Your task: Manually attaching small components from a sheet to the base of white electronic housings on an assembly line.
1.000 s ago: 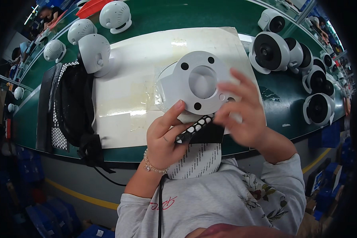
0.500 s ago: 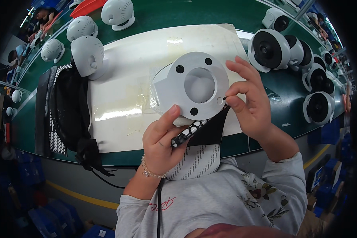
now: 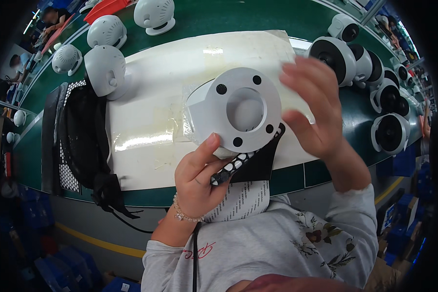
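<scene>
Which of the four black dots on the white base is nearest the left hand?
The lowest dot on the white base, just right of the left hand; the other three dots sit higher.

Small dark print repeats in slanting rows across the white printed sheet (image 3: pixel 244 198) below the table (image 3: pixel 288 180) edge. Red handwriting-style script stands on the chest of the grey shirt (image 3: pixel 267 238). A white label (image 3: pixel 125 286) on a blue bin (image 3: pixel 113 282), lower left, bears a dark mark too small to read.
</scene>
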Available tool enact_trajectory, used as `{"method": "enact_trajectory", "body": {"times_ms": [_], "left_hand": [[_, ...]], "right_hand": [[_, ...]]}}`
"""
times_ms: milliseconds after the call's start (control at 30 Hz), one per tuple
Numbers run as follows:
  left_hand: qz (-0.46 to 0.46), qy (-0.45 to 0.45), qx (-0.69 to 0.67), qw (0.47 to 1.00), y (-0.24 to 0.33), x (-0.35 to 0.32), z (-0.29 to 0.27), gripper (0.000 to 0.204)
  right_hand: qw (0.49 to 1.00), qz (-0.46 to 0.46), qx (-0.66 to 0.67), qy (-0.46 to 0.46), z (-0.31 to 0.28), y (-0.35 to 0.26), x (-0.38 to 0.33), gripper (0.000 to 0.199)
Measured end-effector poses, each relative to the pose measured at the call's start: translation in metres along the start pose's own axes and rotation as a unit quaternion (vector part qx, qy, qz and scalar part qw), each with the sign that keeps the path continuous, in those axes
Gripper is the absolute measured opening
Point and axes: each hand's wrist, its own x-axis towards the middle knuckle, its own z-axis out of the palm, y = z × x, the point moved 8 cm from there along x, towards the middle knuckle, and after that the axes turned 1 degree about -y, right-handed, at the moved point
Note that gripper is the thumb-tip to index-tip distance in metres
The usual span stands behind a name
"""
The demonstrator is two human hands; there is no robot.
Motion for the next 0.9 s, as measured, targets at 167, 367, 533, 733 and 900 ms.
{"method": "enact_trajectory", "body": {"times_ms": [167, 367, 533, 733, 900], "left_hand": [[0.031, -0.033, -0.015, 0.999, 0.005, 0.003, -0.001, 0.025], [-0.038, 0.033, -0.087, 0.995, -0.012, -0.023, -0.034, 0.032], [-0.107, 0.010, -0.109, 0.988, -0.023, -0.025, -0.034, 0.036], [-0.042, -0.047, -0.104, 0.993, -0.013, -0.017, -0.035, 0.031], [-0.033, -0.049, -0.090, 0.994, -0.012, -0.017, -0.038, 0.028]], "right_hand": [[0.985, -0.023, 0.079, -0.150, 0.038, 0.004, 0.040, 0.037], [0.840, 0.312, 0.371, -0.244, 0.047, 0.080, 0.059, 0.025], [0.962, 0.258, -0.006, -0.090, 0.089, 0.147, 0.092, 0.021], [0.951, 0.178, -0.244, -0.071, 0.177, 0.231, 0.045, 0.014], [0.921, 0.254, -0.217, -0.200, 0.182, 0.247, 0.050, 0.023]]}}
